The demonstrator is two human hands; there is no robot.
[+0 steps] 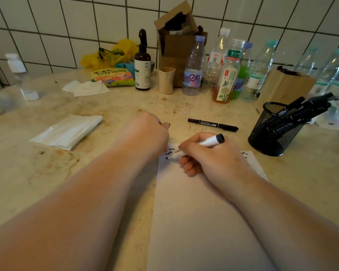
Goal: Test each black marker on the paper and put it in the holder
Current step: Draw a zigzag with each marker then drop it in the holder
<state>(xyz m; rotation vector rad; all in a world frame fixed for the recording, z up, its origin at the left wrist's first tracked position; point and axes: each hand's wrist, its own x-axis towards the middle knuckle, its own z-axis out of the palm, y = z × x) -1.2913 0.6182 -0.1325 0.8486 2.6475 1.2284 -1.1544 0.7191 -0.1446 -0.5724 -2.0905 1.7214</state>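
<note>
Right hand (209, 153) grips a white-barrelled black marker (196, 148), tip on the white paper sheet (194, 202); left hand (149, 132), apparently fisted, steadies its corner; light strokes suffice before the black mesh holder (272, 133); 1 slim black marker (212, 125) waits on the counter (67, 173).

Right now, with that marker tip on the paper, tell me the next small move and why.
Probably drag the tip a little further to finish the squiggle. The right hand grips the white-barrelled marker with its tip on the paper beside earlier test marks, and the mark under it looks barely begun. The left hand rests fisted at the sheet's corner. The mesh holder comes afterwards.
</note>
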